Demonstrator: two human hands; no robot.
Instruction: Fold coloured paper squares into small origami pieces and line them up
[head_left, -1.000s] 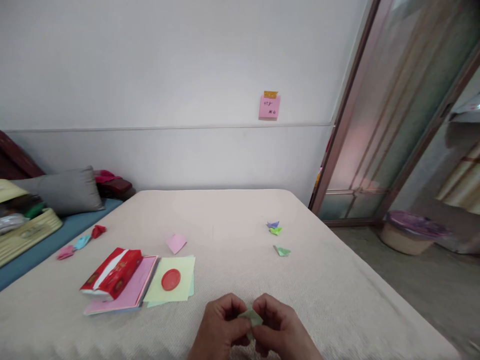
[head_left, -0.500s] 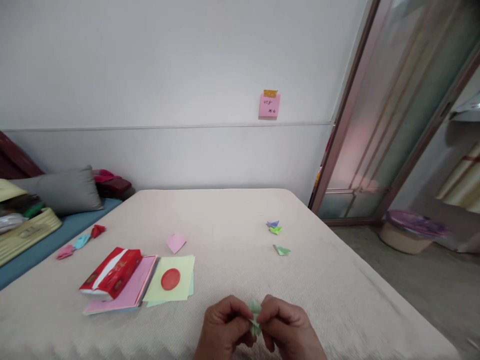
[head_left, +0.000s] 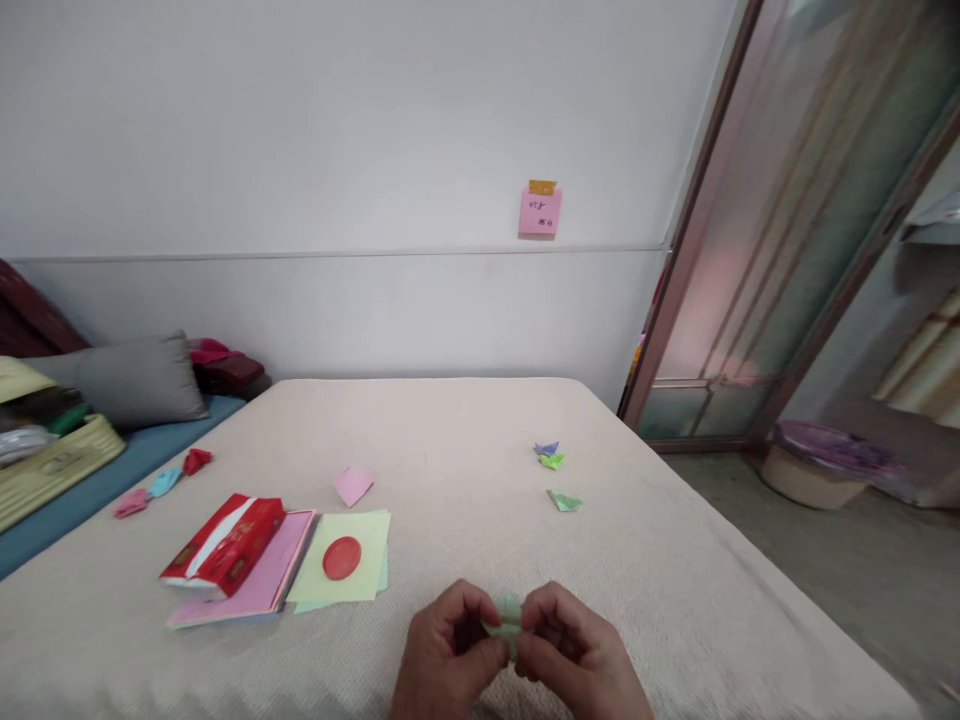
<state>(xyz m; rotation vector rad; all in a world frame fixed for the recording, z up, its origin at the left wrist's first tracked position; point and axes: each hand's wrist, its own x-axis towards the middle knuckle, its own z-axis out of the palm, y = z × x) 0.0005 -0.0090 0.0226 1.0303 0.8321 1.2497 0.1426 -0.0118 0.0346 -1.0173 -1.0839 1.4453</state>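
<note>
Low in the middle of the view, my left hand [head_left: 448, 650] and my right hand [head_left: 574, 652] meet, both pinched on a small folded piece of pale green paper [head_left: 508, 613] held just above the beige bed cover [head_left: 675, 590]. The fingers of each hand are curled tight around the paper, which shows only between the thumbs. To the left lie a stack of coloured paper sheets [head_left: 349, 570] with a red round disc [head_left: 342, 558] on top and a red packet [head_left: 222, 545].
Folded paper figures lie on the cover: a purple one [head_left: 547, 448], two green ones [head_left: 564, 501], a pink square [head_left: 352, 485], and red, blue and pink ones [head_left: 162, 482] at the left edge. A grey pillow [head_left: 127, 380] and a basket [head_left: 52, 465] stand left. A glass door [head_left: 795, 210] is right.
My hands have stayed in place while the fingers worked the green paper, which now sits more tightly bunched between the thumbs.
</note>
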